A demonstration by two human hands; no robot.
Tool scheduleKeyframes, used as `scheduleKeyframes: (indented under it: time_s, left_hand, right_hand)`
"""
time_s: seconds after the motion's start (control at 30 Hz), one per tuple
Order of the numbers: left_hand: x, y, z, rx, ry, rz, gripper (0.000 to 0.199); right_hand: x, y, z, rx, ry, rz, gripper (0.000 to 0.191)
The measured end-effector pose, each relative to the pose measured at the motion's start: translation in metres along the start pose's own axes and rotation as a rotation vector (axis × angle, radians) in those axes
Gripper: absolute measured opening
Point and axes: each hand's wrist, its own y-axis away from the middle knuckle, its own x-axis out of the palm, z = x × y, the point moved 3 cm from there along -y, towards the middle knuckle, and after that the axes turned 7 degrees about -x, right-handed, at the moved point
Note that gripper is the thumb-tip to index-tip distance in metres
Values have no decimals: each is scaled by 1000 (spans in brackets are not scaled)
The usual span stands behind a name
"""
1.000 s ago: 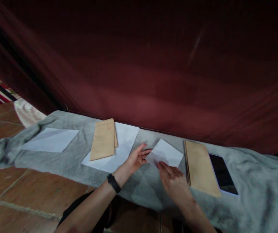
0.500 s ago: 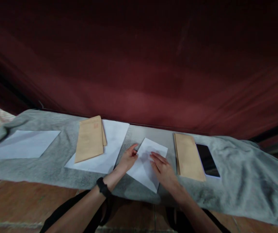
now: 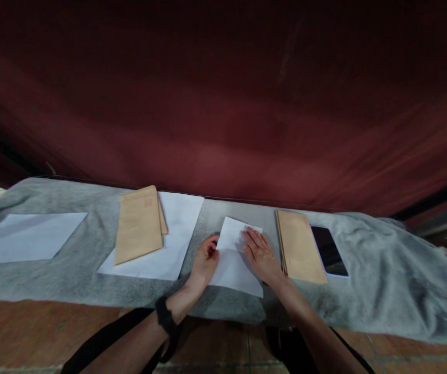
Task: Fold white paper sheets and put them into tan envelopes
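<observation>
A white sheet of paper [image 3: 233,262] lies in front of me on the grey cloth, with a fold line across it. My left hand [image 3: 205,259] pinches its left edge, fingers curled; a dark watch is on that wrist. Flat on the sheet's upper right part rests my right hand [image 3: 259,254], its fingers spread. Right beside that hand is a stack of brown envelopes [image 3: 300,246].
Two brown envelopes [image 3: 137,226] overlap on a larger white sheet [image 3: 182,218] to the left. Another white sheet [image 3: 28,236] lies at far left. A phone [image 3: 328,251] is right of the envelope stack. A dark red curtain [image 3: 223,130] hangs behind the grey cloth [image 3: 395,280].
My right hand has slid upward over the paper, and its fingers are more spread. The sheet has turned slightly to stand straighter before me. My left hand stays at its left edge.
</observation>
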Motion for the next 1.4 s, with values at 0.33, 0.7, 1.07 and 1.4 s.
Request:
scheduleKeyframes:
  time_s: [0.33, 0.7, 1.07, 1.4]
  left_hand:
    - [-1, -3, 4, 52, -108, -20, 40]
    - [5, 10, -30, 455, -662, 15, 39]
    - [39, 0, -17, 553, -1166, 109, 63]
    - [29, -5, -18, 461, -1177, 21, 59]
  right_hand:
    - [5, 3, 9, -11, -5, 25, 46]
    - [11, 10, 17, -11, 61, 66, 54]
    - [18, 13, 9, -32, 142, -8, 53]
    - [15, 10, -5, 73, 188, -26, 56]
